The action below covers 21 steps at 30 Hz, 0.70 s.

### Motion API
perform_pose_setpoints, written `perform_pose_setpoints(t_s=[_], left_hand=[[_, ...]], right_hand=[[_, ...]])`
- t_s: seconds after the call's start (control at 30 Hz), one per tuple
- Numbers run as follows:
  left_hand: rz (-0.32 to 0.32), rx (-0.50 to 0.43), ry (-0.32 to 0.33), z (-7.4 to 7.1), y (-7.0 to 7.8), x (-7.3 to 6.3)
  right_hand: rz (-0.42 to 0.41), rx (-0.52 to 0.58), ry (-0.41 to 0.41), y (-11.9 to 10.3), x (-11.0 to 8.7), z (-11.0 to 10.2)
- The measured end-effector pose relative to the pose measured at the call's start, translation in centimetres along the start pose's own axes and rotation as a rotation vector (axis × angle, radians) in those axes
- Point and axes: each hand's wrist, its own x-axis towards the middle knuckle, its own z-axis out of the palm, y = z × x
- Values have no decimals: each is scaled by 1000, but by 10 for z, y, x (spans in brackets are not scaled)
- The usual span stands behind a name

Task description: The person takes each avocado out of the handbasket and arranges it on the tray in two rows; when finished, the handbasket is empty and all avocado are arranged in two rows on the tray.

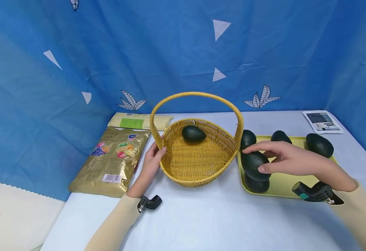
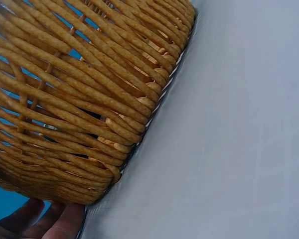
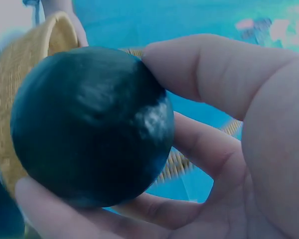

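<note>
My right hand (image 1: 291, 158) grips a dark green avocado (image 1: 254, 164) between thumb and fingers, over the left side of a yellow tray (image 1: 291, 188). In the right wrist view that avocado (image 3: 92, 127) fills much of the picture, with the fingers around it. My left hand (image 1: 153, 159) holds the left side of a woven basket (image 1: 195, 179), its thumb on the rim near the handle's foot. Left fingers (image 2: 65, 221) touch the basket's outer wall (image 2: 74, 99) in the left wrist view. A single avocado (image 1: 193, 134) lies inside the basket, towards the back.
More avocados lie on the tray: one at front left (image 1: 257, 184), one at back left (image 1: 248, 138), others at the back (image 1: 281, 136) and right (image 1: 319, 145). A gold bag (image 1: 114, 164) and a cream packet (image 1: 139, 121) lie left; a white pouch (image 1: 322, 122) lies back right.
</note>
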Motion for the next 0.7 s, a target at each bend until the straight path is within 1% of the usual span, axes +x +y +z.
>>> perform_pose_setpoints(t_s=[0.07, 0.13, 0.27, 0.33, 0.43, 0.53, 0.7], left_hand=[[4, -8, -2, 1, 1, 0], [2, -10, -1, 1, 1, 0], [3, -1, -5, 0, 1, 1], [5, 0, -5, 0, 1, 2], [5, -5, 0, 0, 1, 2], [-1, -8, 7, 1, 0, 1], [-3, -2, 16, 1, 0, 0]], right_hand=[[9, -17, 46, 12, -13, -2], [40, -45, 103, 23, -25, -4], [154, -133, 209, 42, -46, -9], [189, -152, 242, 50, -54, -10], [216, -132, 264, 60, -65, -9], [214, -83, 277, 70, -74, -5], [236, -42, 291, 85, -83, 3]])
